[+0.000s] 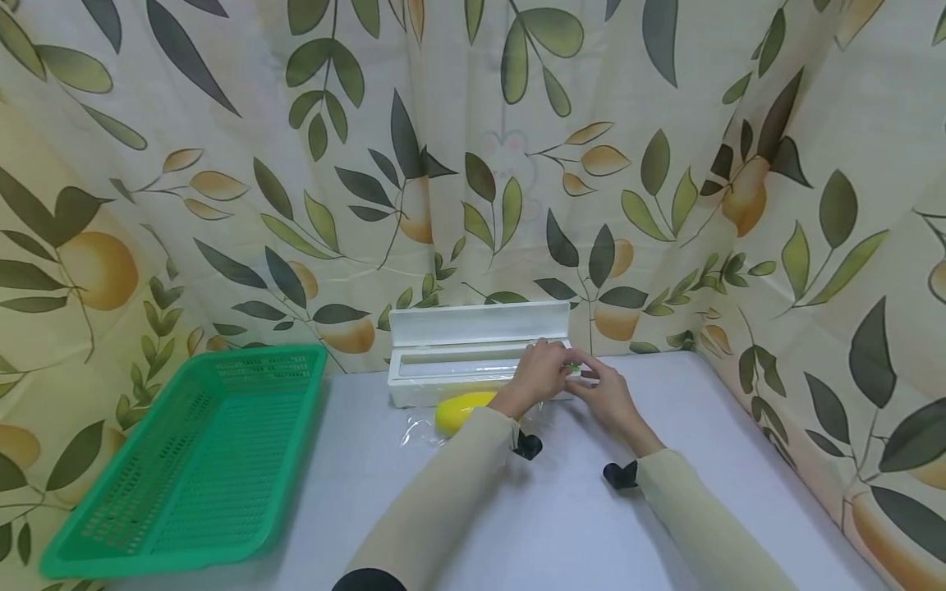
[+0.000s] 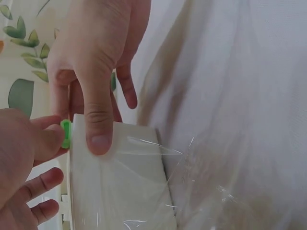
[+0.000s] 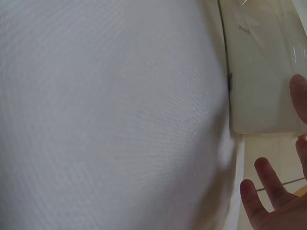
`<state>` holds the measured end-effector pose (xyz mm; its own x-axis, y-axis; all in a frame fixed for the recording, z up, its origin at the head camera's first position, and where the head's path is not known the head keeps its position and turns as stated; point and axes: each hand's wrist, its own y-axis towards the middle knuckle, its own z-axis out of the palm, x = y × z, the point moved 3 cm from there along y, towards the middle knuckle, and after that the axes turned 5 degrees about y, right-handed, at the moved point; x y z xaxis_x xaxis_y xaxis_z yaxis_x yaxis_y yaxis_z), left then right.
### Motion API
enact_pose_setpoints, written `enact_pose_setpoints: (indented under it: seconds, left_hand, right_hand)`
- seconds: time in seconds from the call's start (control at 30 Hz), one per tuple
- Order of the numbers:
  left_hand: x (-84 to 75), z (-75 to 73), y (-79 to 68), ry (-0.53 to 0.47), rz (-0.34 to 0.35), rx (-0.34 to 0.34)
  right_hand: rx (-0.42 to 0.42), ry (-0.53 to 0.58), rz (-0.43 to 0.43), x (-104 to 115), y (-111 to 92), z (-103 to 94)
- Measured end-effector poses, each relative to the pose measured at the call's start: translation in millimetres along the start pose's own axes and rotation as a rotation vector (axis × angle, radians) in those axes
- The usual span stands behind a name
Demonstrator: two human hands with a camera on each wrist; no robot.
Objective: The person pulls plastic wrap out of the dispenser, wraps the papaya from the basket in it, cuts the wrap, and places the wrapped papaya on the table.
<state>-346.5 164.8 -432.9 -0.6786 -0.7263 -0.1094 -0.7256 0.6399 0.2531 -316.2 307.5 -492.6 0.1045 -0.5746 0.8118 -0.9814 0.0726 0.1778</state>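
Observation:
A white cling film box (image 1: 421,390) stands at the back of the table with its lid (image 1: 480,322) raised and a roll (image 1: 458,369) of film inside. At its right end my left hand (image 1: 538,373) pinches a small green slider (image 2: 66,133) on the box's edge. My right hand (image 1: 609,400) grips the same end; in the left wrist view its thumb (image 2: 100,120) lies on the white front wall, with other fingers behind. Clear film (image 2: 192,191) hangs over that wall. A yellow rounded thing (image 1: 460,412), its kind unclear, lies in front of the box, partly hidden by my left arm.
A green plastic basket (image 1: 291,460) stands on the left of the white-covered table (image 1: 562,525). Loose clear film (image 1: 423,430) spreads around the yellow thing. A leaf-and-fruit patterned curtain (image 1: 443,164) closes off the back and sides.

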Motion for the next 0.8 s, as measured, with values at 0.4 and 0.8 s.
enact_pose_setpoints:
  seconds: [0.4,0.8]
  left_hand:
    - [4.7,0.4,0.1,0.055,-0.035,0.006]
    - [5.4,-5.4,-0.2,0.126,-0.016,0.029]
  right_hand:
    - [-0.002,-0.009,0.001,1.5,0.8,5.0]
    - [-0.001,-0.03,-0.041,-1.0,1.5,-1.4]
